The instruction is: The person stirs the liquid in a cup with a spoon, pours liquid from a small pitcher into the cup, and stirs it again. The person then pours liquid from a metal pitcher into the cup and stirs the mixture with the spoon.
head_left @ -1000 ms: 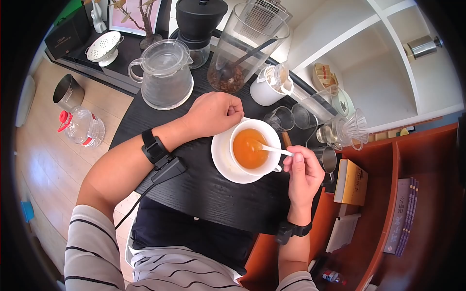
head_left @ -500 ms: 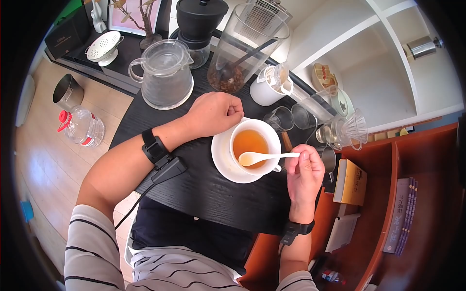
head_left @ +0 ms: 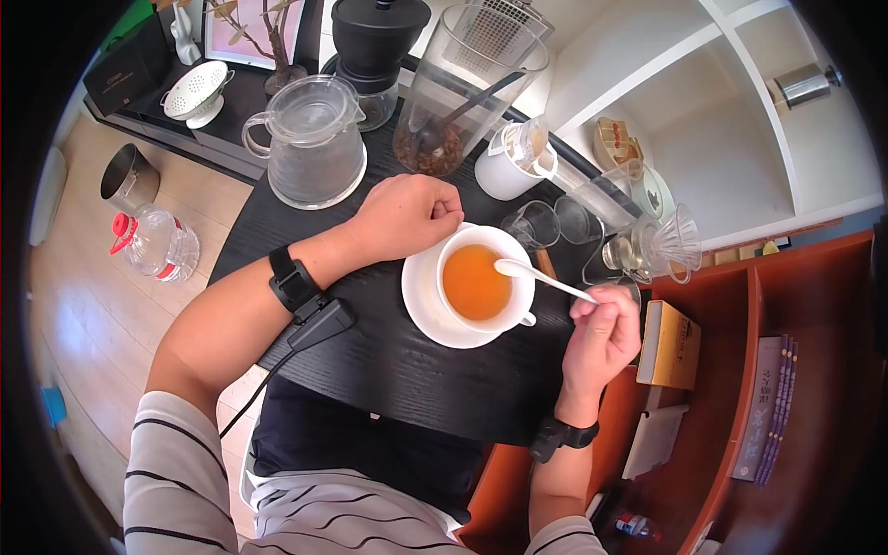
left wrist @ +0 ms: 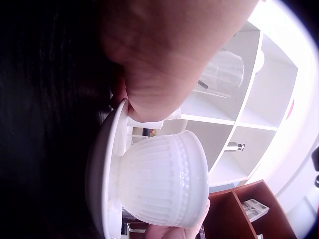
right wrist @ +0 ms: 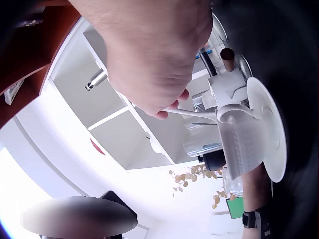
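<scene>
A white ribbed cup [head_left: 476,282] of orange tea stands on a white saucer [head_left: 418,305] on the black table [head_left: 388,361]. My left hand [head_left: 451,217] is curled at the saucer's far left rim, and in the left wrist view its fingers [left wrist: 144,99] press on the saucer [left wrist: 102,169] beside the cup [left wrist: 164,184]. My right hand [head_left: 592,301] pinches the handle of a white spoon [head_left: 541,277] to the right of the cup. The spoon's bowl hovers over the cup's right rim. The right wrist view shows the right hand [right wrist: 167,112], spoon [right wrist: 194,113] and cup [right wrist: 237,144].
Behind the cup stand a glass pitcher [head_left: 310,139], a tall glass jar with coffee beans [head_left: 462,92], a black grinder [head_left: 375,46], a white mug [head_left: 504,166], small glasses [head_left: 536,227] and a glass dripper [head_left: 661,245]. A yellow box [head_left: 668,344] lies at right.
The spoon came up out of the tea, lay across the cup, and now hangs over the right rim. My right hand moved right. The left hand stayed put.
</scene>
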The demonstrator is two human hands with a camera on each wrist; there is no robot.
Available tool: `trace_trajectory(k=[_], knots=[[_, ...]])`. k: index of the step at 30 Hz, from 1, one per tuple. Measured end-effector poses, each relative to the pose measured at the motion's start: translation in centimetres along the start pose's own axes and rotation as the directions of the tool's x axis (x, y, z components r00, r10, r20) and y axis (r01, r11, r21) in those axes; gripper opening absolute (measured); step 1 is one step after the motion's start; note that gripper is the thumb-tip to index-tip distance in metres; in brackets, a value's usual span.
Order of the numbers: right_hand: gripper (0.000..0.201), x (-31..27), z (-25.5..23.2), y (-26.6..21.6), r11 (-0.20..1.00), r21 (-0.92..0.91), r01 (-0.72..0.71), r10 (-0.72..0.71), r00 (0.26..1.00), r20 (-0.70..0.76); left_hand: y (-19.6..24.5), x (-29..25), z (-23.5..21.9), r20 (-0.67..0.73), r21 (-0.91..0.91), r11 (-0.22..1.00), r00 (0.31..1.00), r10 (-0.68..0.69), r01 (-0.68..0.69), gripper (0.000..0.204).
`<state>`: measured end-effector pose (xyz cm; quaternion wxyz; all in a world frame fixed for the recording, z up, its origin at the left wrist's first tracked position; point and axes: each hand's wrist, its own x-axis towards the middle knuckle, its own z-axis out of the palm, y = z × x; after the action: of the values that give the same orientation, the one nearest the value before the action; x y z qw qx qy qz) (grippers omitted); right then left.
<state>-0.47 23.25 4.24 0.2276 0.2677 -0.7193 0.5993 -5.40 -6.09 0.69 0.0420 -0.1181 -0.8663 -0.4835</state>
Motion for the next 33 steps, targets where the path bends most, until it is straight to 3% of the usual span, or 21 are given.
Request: trace_trajectory(k=[5,7,14,21,25,27,31,33], knots=[[0.021,-0.2,1.1,-0.7,0.986,-0.054,-0.159,0.165,0.975,0.148,0.1,0.0,-0.1,0.002,0.003,1.000,1.000,-0.009,0.009,0.016],[0.023,-0.4,1.2,-0.5,0.920,0.100,-0.379,0.363,0.921,0.144,0.1,0.0,-0.1,0.003,0.013,1.000,1.000,0.000,-0.001,0.016],[0.029,0.0,1.1,-0.1,0.768,0.325,-0.552,0.534,0.832,0.152,0.0,0.0,0.0,0.007,0.002,1.000,1.000,0.000,0.000,0.015],[0.029,0.2,0.8,0.1,0.763,0.448,-0.466,0.461,0.878,0.129,0.1,0.1,-0.1,0.012,0.007,1.000,1.000,-0.011,0.011,0.016],[0.027,0.2,1.0,0.0,0.844,0.421,-0.332,0.342,0.938,0.056,0.0,0.1,-0.1,0.015,0.005,1.000,1.000,-0.006,0.006,0.015],[0.025,0.1,1.1,0.0,0.910,0.331,-0.250,0.256,0.966,0.027,0.0,0.1,-0.1,0.014,0.006,1.000,1.000,-0.006,0.006,0.015],[0.022,-0.3,1.0,0.2,0.942,0.253,-0.220,0.214,0.975,0.052,0.1,0.1,0.0,0.012,0.011,1.000,1.000,-0.024,0.024,0.015],[0.020,-0.2,1.3,-0.1,0.977,0.102,-0.185,0.175,0.980,0.099,0.1,0.1,0.0,0.022,0.007,1.000,0.999,-0.031,0.030,0.016]])
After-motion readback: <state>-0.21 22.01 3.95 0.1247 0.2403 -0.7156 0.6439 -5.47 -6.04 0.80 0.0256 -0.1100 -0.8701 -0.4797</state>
